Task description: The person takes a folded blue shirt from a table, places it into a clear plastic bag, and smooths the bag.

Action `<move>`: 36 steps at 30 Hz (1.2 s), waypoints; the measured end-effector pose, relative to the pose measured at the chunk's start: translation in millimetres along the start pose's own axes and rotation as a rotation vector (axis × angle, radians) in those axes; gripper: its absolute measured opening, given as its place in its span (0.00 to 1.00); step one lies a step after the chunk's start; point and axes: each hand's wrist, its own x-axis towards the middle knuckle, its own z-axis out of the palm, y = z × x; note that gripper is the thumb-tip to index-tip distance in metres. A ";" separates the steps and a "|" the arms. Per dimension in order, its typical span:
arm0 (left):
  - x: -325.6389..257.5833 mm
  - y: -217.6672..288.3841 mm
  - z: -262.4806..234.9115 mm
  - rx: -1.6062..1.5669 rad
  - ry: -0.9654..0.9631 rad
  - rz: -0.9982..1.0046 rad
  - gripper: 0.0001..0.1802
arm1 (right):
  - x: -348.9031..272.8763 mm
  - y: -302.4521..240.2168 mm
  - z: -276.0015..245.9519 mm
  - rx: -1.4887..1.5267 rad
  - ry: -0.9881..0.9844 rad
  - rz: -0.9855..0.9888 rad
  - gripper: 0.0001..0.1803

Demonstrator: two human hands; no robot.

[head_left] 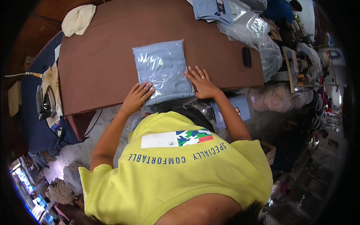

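A folded light blue garment in a clear plastic bag lies flat on the brown-covered table, its near end at the table's front edge. My left hand rests with fingers spread on the bag's near left corner. At the lower right side my right hand, with a ring on one finger, lies along the bag's edge, fingers stretched out. Neither hand grips anything. Shiny creases run over the plastic.
An iron stands on a stained cloth at the left. A cream cloth lies at the far left corner, a black case at the right. Folded blue garments and clear plastic bags lie at the far right. Another person is beyond.
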 end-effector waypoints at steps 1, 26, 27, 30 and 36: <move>4.6 1.4 -4.2 -0.060 0.066 -0.005 0.40 | -2.6 0.8 1.1 0.023 0.005 -0.016 0.52; 139.7 -26.3 -14.5 0.007 0.304 -0.741 0.28 | 137.3 -63.9 -3.7 -0.055 0.618 0.078 0.30; 139.5 -25.9 1.6 -0.006 0.298 -0.723 0.27 | 138.4 -65.1 0.0 -0.079 0.607 0.080 0.30; 149.8 -30.2 5.6 0.020 0.312 -0.692 0.26 | 148.9 -57.7 5.0 -0.115 0.591 0.095 0.30; 156.6 -32.6 7.0 0.023 0.237 -0.717 0.26 | 154.9 -55.3 8.0 -0.062 0.531 0.141 0.31</move>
